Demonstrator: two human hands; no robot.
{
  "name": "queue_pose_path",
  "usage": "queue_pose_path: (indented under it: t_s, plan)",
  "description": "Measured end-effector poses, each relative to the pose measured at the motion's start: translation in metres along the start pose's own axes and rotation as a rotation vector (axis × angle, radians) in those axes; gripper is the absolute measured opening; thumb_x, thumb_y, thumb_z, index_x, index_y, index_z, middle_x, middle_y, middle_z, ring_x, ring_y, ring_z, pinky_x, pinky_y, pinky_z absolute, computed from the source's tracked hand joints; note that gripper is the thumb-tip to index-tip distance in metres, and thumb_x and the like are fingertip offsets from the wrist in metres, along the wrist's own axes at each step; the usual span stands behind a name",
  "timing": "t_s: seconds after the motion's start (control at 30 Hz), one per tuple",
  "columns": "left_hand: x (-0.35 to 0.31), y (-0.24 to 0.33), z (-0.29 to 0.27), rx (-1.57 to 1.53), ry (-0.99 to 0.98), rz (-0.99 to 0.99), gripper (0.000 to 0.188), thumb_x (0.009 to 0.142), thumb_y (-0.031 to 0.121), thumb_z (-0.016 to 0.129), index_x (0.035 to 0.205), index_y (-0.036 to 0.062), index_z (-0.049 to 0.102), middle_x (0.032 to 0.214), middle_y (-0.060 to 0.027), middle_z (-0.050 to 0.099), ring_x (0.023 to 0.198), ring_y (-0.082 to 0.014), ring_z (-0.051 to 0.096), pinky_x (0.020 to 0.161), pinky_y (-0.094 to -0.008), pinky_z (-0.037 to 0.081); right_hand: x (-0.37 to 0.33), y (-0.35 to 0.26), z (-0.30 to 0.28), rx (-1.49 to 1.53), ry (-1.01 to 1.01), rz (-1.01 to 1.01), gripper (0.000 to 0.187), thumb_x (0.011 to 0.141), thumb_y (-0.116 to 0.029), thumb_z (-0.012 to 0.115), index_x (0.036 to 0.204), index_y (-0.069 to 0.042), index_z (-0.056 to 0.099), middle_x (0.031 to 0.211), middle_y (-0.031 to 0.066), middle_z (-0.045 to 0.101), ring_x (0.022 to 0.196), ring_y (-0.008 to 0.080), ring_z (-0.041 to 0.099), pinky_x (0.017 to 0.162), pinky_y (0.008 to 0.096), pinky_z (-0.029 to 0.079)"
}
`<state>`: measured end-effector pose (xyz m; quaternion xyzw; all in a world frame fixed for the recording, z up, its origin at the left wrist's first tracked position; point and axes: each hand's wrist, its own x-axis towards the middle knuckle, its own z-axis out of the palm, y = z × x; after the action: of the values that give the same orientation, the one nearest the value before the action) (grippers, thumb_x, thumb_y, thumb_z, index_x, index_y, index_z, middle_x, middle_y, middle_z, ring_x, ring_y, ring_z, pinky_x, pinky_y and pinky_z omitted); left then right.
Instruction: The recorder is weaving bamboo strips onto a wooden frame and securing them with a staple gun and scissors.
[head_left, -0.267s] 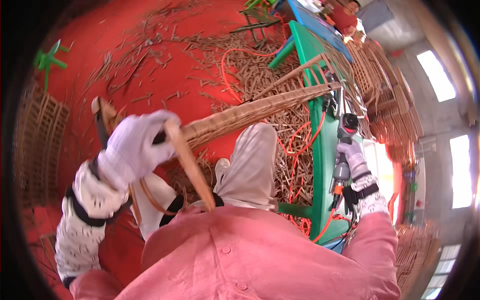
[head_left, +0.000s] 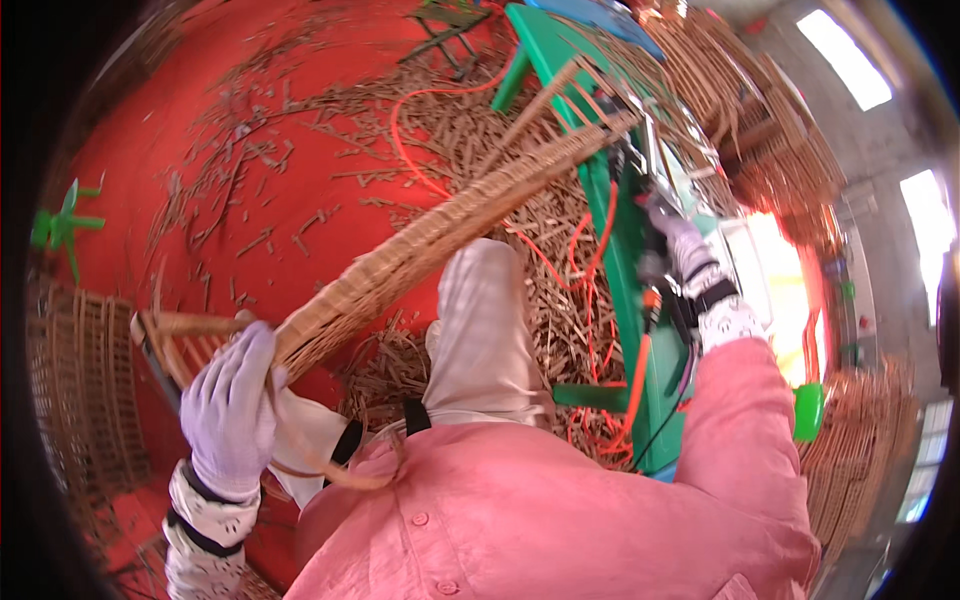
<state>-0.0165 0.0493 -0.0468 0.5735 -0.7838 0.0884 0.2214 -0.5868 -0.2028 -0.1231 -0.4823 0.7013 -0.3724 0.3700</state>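
Observation:
A long woven wicker panel [head_left: 440,235] slants from my lap on the left up to the green bench [head_left: 610,225] on the right, with slatted frames at both ends. My white-gloved left hand [head_left: 230,412] grips its near left end. A tan, flat strip [head_left: 350,478] curves from beside that hand across my lap; whether my fingers hold it is unclear. Over the bench my gloved right hand [head_left: 678,232], smeared by motion, is closed round a grey, dark hand-held power tool [head_left: 655,266] with an orange fitting at its tail. The tool's front is blurred.
Wood offcuts [head_left: 480,140] litter the red floor. Orange hose [head_left: 400,140] loops under and beside the bench. More wicker panels [head_left: 95,370] stand at left, with others stacked [head_left: 750,110] behind the bench. A green stool [head_left: 65,228] is at far left.
My left hand has shifted down and its end of the panel has dropped, so the panel slants more steeply. The strip has swung lower. The view has shifted; the right hand keeps the tool.

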Motion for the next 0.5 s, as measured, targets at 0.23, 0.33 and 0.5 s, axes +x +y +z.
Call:
queue_pose_path:
  t_s: [0.23,0.33,0.5]
  plan:
    - [-0.017,-0.012,0.013,0.229,0.035,0.193,0.033,0.083,0.002,0.057,0.116,0.0021,0.055,0.117,-0.0150,0.059,0.101,-0.0291,0.061,0.084,-0.0357,0.049,-0.029,0.026,-0.127,-0.706,0.122,0.294,0.076,0.074,-0.059,0.055,0.110,0.009,0.056,0.110,0.0206,0.060,0.096,0.0307,0.060,0.083,0.0402,0.045]
    - [-0.011,-0.015,0.016,0.236,0.030,0.186,0.034,0.084,0.002,0.055,0.118,0.0005,0.053,0.118,-0.0166,0.058,0.104,-0.0303,0.060,0.085,-0.0365,0.049,-0.103,0.041,-0.130,-0.983,-0.023,0.454,0.092,0.063,-0.062,0.066,0.117,0.011,0.051,0.114,0.0274,0.057,0.107,0.0340,0.056,0.089,0.0375,0.043]
    - [-0.006,-0.011,-0.001,0.054,-0.006,0.000,0.036,0.085,0.011,0.059,0.117,-0.0028,0.054,0.117,-0.0188,0.058,0.103,-0.0327,0.059,0.087,-0.0372,0.047,-0.166,0.074,-0.099,-0.952,0.019,0.341,0.086,0.062,-0.052,0.076,0.117,0.008,0.048,0.096,0.0165,0.062,0.091,0.0213,0.059,0.080,0.0322,0.044]
